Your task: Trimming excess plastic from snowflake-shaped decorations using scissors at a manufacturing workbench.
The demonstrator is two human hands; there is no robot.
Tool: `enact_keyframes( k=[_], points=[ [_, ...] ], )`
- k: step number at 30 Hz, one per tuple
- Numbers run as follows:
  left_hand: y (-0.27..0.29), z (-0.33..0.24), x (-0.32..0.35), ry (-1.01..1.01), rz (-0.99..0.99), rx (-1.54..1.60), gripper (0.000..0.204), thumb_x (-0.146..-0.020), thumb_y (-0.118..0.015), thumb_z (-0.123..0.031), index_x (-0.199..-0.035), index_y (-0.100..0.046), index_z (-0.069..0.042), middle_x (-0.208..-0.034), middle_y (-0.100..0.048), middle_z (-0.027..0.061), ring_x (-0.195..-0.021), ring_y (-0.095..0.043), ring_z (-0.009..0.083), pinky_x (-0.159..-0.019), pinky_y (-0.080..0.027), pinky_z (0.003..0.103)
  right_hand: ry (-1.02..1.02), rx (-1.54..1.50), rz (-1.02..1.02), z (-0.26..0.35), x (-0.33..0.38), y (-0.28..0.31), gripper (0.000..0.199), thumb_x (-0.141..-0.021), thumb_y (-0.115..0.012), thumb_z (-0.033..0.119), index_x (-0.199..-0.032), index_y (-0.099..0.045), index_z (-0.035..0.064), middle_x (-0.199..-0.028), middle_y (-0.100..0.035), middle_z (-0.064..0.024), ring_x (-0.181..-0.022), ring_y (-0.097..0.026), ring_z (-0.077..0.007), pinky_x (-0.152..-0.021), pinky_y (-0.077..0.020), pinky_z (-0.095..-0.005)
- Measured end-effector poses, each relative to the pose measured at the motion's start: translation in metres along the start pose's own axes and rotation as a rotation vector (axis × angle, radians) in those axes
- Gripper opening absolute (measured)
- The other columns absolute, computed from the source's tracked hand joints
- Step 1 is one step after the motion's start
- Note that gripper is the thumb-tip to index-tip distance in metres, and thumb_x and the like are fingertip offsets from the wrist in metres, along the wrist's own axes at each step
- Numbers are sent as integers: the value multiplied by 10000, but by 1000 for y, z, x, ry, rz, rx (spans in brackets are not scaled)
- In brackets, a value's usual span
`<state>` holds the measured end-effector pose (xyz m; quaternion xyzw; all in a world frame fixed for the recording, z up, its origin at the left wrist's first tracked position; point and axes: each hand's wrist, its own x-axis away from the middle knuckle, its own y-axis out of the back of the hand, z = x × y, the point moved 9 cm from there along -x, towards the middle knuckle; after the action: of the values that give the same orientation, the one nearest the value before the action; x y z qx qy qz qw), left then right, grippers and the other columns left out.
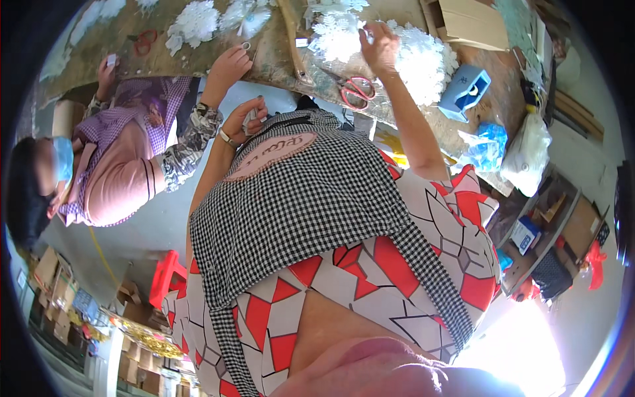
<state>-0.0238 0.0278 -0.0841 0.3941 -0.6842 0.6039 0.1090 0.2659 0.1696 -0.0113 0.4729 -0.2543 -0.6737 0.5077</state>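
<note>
My left hand (245, 120) is in front of my checked apron, just below the table edge. Its fingers are closed on a small whitish piece (250, 116), partly hidden by them and too small to name. My right hand (380, 49) reaches over the table with fingers apart, at a heap of white snowflake-shaped pieces (336, 36). More white snowflake pieces (423, 66) lie to the right of that hand. A pair of scissors with red handles (358, 92) rests near the table edge, between my hands.
At left a co-worker's hand (228, 69) holds a small ring-like thing over the wooden table (178, 66). Another pair of red scissors (144, 42) lies there. To the right are a blue holder (464, 92), a cardboard box (471, 23) and plastic bags (528, 155).
</note>
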Motion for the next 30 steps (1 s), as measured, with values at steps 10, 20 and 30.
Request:
enact_keyframes(
  k=[10, 20, 30],
  points=[
    [-25, -1, -37, 153, 112, -142, 207, -881, -469, -253, -753, -457, -90, -642, -473, -2, -382, -358, 39, -319, -271, 170, -18, 487, 442, -114, 69, 30, 744, -641, -690, 428, -1278, -330, 293, -1365, -263, -57, -1267, -224, -303, -943, -211, -601],
    [-49, -34, -30, 48, 231, 135, 249, -912, -409, -274, -766, -470, -83, -677, -480, 23, -409, -361, 66, -350, -285, 190, -122, 610, 473, -133, 66, 44, 708, -656, -688, 392, -1266, -359, 249, -1335, -304, -96, -1227, -273, -339, -916, -242, -574],
    [-85, -48, -38, 40, 236, 35, 265, -923, -379, -273, -728, -428, -100, -644, -441, 0, -414, -327, 64, -341, -256, 184, -205, 604, 755, -108, 21, -53, 727, -613, -719, 383, -1252, -397, 252, -1285, -403, -49, -1187, -354, -248, -878, -300, -541]
  ],
)
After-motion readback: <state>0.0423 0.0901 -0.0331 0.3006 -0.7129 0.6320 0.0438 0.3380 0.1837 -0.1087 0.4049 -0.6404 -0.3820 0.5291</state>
